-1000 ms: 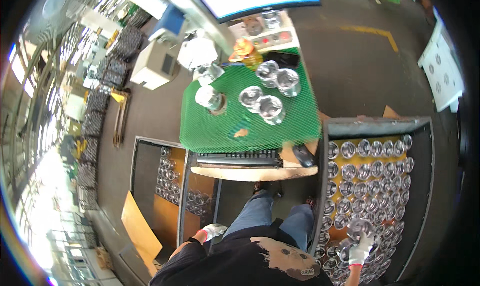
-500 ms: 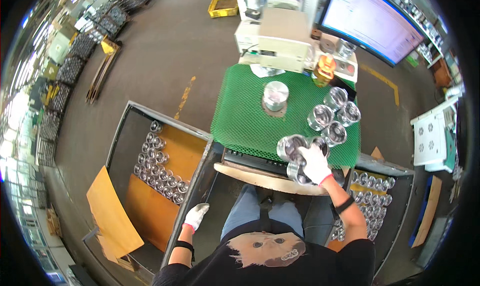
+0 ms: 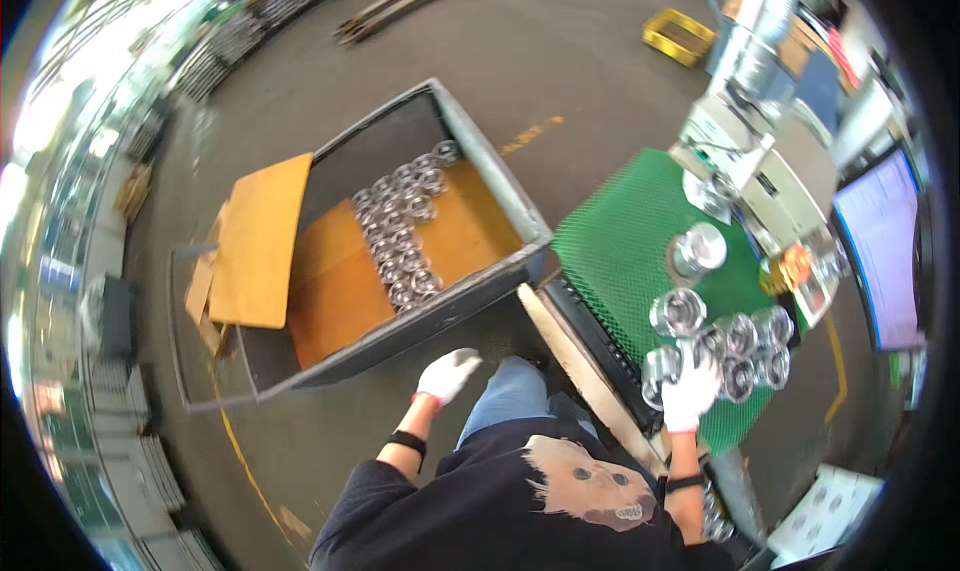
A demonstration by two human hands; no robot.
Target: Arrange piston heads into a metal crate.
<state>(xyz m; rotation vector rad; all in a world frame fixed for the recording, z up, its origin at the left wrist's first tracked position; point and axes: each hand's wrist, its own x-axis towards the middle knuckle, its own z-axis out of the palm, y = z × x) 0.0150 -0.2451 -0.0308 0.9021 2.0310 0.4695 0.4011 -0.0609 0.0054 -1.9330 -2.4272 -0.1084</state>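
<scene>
My right hand (image 3: 692, 389), in a white glove, is among shiny metal pistons on the green mesh mat (image 3: 610, 241). Its fingers close around a piston (image 3: 657, 371) near the mat's front edge; the grip is partly hidden. Another piston (image 3: 678, 312) stands just beyond the fingertips, and several more (image 3: 738, 335) are grouped to the right. Farther back, a single piston (image 3: 704, 246) stands apart. My left hand (image 3: 448, 376), gloved too, hangs in the air by the near side of a grey bin (image 3: 470, 301). Its fingers are stretched out and hold nothing.
Rows of pistons (image 3: 400, 233) lie on brown board in the bin, with a loose board (image 3: 262, 241) leaning at its left. Behind the mat are a beige machine (image 3: 785, 191), an orange-topped bottle (image 3: 790, 269) and a monitor (image 3: 885, 241). A yellow crate (image 3: 679, 37) is on the floor.
My view has turned left, bringing the left bin to the middle and the mat to the right. My right hand and nearby pistons now sit closer to the grouped ones.
</scene>
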